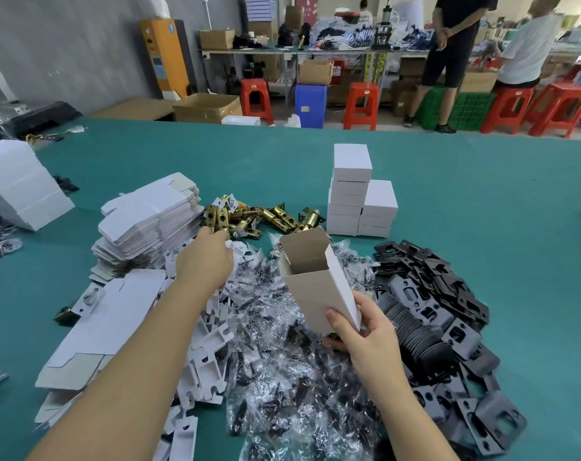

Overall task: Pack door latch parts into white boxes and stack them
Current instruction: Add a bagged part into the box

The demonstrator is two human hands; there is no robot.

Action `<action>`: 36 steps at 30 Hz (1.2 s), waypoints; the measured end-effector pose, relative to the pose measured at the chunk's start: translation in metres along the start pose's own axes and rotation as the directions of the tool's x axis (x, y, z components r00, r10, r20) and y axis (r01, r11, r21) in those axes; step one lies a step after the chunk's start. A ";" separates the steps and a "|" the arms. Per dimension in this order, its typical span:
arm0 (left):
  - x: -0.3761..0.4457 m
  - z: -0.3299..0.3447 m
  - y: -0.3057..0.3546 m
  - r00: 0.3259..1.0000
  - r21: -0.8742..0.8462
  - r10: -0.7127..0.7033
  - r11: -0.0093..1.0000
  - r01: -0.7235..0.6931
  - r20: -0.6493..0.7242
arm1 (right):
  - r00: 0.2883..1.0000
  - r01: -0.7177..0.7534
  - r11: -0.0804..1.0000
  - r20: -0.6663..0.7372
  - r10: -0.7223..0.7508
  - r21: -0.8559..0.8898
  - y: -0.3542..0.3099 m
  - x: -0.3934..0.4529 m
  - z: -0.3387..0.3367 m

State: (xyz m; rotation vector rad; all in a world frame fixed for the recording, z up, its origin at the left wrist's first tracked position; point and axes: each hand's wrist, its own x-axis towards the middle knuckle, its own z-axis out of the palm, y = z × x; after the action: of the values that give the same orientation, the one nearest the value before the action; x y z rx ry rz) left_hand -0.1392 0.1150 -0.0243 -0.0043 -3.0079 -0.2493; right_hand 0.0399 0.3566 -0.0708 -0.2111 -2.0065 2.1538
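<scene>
My right hand (365, 334) grips an open white box (319, 281) by its lower end, tilted with its open top away from me and its flap up. My left hand (204, 257) reaches forward over the white card inserts (212, 331), its fingertips at the near edge of the brass door latches (249, 217). Whether those fingers hold anything is hidden. Packed white boxes (359, 194) stand stacked in two columns behind the latches. Small clear bags of screws (282, 361) lie heaped in front of me. Black strike plates (442, 314) are piled to the right.
Flat unfolded box blanks (149, 221) are stacked at the left, with more (96, 331) lying nearer. Another white box pile (19, 184) sits at the far left. The green table (482, 194) stretches behind. People, red stools (362, 104) and cartons stand beyond it.
</scene>
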 end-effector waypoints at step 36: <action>-0.060 -0.080 0.036 0.989 -0.937 0.119 0.326 -0.122 -0.087 | 0.991 -0.110 0.920 0.107 0.075 0.376 0.003 0.008 -0.004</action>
State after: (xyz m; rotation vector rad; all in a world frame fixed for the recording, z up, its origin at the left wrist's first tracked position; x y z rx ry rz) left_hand -0.0697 0.1380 0.0530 -0.3337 -2.3125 -1.9263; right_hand 0.0329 0.3616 -0.0738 -0.1540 -1.5986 2.6025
